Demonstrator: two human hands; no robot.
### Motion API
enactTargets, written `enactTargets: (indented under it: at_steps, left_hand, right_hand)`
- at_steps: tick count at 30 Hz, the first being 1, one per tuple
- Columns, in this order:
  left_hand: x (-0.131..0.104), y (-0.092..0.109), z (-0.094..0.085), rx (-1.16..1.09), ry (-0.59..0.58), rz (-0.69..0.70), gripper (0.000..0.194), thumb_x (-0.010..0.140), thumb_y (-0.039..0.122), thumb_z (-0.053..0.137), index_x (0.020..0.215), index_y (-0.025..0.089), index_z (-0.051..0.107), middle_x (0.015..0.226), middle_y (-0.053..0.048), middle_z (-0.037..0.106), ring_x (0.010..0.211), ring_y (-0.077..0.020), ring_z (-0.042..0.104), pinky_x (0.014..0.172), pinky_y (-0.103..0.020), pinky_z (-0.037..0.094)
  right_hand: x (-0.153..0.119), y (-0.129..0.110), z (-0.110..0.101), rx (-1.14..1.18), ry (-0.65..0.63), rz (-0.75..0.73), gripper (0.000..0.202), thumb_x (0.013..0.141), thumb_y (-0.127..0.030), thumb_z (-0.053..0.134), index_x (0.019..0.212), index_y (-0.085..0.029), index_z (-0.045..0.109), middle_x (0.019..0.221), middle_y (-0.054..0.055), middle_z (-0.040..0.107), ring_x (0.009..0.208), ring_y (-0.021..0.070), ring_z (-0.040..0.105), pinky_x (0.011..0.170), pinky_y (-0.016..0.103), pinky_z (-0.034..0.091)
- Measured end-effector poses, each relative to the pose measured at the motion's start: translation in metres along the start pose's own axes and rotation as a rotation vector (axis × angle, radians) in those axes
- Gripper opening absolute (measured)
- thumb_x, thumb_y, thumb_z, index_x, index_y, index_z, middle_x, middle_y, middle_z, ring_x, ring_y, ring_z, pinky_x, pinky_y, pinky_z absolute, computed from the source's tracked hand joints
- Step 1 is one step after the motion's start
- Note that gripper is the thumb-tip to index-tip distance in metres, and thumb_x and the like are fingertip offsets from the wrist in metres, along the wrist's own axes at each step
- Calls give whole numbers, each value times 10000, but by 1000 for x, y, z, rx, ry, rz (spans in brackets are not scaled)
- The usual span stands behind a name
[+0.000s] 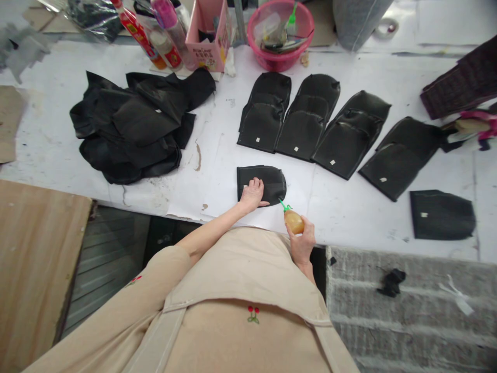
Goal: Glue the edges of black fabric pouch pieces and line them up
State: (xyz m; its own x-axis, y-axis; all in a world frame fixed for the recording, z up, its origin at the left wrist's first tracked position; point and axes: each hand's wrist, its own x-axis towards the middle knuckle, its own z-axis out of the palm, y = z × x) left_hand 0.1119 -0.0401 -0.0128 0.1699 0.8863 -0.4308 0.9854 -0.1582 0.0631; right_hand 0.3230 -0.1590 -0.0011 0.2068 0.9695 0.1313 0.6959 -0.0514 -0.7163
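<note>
Near the table's front edge lies a black rounded leather-like piece (pixel 274 178), its curved end toward the right. My left hand (pixel 253 195) rests on top of it, fingers laid over the surface and pressing it to the table. A squeeze bottle (pixel 294 221) of amber liquid, probably glue, is gripped in my right hand (pixel 304 239). Its thin green nozzle points up and left, with the tip at the lower right of the piece's curved edge. Whether any liquid is coming out is too small to see.
Overlapping black pieces (pixel 301 119) fan out behind my hands, and one more black piece (pixel 442 215) lies at right. A heap of black pieces (pixel 132 127) sits at left. Along the back stand a pink basin (pixel 279 59), a pink box (pixel 207 44) and several bottles (pixel 135 31).
</note>
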Motion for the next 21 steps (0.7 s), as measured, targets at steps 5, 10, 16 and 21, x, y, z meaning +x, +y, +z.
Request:
enactTargets:
  at_steps: [5, 10, 16, 21]
  left_hand:
    - [2, -1, 2, -42, 22, 9, 954, 775, 621, 701, 1486, 83, 362, 1468, -277, 386, 1259, -378, 429, 948, -436, 476]
    - [2, -4, 0, -79, 19, 7, 924, 770, 606, 717, 1468, 97, 388, 1449, -262, 405, 1248, -374, 442, 925, -416, 489]
    - [3, -8, -3, -93, 38, 11, 865, 782, 587, 719, 1435, 100, 425, 1405, -241, 448, 1215, -343, 477, 939, -387, 479]
    - [2, -8, -4, -81, 47, 6, 826, 793, 584, 709, 1412, 105, 445, 1380, -233, 472, 1185, -338, 503, 903, -373, 493]
  right_hand:
    - [-1, -1, 0, 43, -37, 29, 485, 862, -496, 664, 1240, -206, 572, 1098, 97, 659, 1025, 256, 625, 912, 422, 518]
    - [-4, 0, 4, 55, -74, 11, 484, 861, -505, 661, 1229, -203, 573, 1081, 93, 661, 1005, 249, 631, 892, 413, 527]
    - [-6, 0, 3, 59, -41, 45, 499, 856, -515, 670, 1218, -186, 577, 1101, 105, 663, 1014, 253, 632, 901, 420, 525]
    - [-12, -6, 8, 83, -100, 37, 503, 845, -504, 680, 1223, -188, 579, 1084, 102, 665, 988, 255, 635, 850, 419, 546]
